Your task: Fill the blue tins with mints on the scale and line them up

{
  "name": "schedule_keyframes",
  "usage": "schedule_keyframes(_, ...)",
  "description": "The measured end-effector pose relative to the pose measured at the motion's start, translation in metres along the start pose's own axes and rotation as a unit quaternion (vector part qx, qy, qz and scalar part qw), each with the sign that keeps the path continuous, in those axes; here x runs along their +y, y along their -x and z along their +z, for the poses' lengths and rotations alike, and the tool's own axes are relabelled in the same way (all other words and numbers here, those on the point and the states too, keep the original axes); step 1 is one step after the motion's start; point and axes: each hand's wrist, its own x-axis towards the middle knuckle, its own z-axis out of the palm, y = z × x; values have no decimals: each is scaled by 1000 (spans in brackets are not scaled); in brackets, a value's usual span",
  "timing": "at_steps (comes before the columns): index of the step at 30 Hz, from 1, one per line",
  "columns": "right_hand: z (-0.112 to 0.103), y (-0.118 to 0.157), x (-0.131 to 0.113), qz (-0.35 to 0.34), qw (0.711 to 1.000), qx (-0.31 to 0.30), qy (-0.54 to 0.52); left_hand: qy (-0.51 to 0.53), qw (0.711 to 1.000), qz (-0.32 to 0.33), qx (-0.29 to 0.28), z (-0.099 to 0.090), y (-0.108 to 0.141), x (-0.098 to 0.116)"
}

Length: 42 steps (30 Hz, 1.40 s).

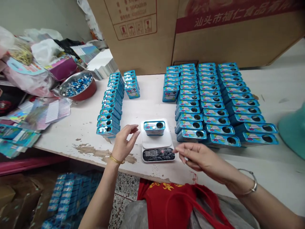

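A blue candy tin (154, 128) stands on the platform of a white digital scale (158, 143), with one small white candy (154, 127) on its top beside the round hole. The scale's display (152, 153) seems to read 146.5. To the left of the scale, my left hand (124, 142) hovers with thumb and fingers apart and nothing between them. At the scale's front right corner is my right hand (194, 156), its fingers curled in around a small white candy (186, 158) that is partly hidden.
Filled rows of blue tins (215, 113) stand to the right. A column of tins with white candies on top (110, 109) and a shorter one (132, 89) stand left. Further left is a metal bowl (90, 87) of blue caps. A large carton (143, 54) backs the table.
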Motion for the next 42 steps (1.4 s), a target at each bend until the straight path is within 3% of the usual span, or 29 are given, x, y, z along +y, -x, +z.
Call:
schedule_keyframes(6,4,-24,-34,-50,999,-3,4,20,999,38,9,12,-8,2)
schedule_keyframes(13,24,-37,-5,2,989,-25,-147,142,989,-30,-40,44,-12,-12)
schedule_keyframes(16,28,-41,-5,-8,986,-9,-169,177,982,-42,-50,52,-15,-16)
schedule_keyframes(19,25,-45,-26,-62,993,16,-94,181,981,-54,-47,53,-17,-18)
schedule_keyframes(22,21,-52,-53,-94,993,29,72,174,981,-70,-44,52,-15,-20)
schedule_keyframes(25,20,-62,-73,-140,954,34,264,160,983,-76,-40,50,-12,-22)
schedule_keyframes(28,21,-70,-82,-180,906,38,383,148,985,-74,-37,49,-9,-22)
schedule_keyframes(36,29,-69,-93,-153,832,57,530,166,984,-68,-19,44,-5,-25)
schedule_keyframes(42,30,-71,-98,-150,807,75,567,182,980,-84,-15,44,1,-32)
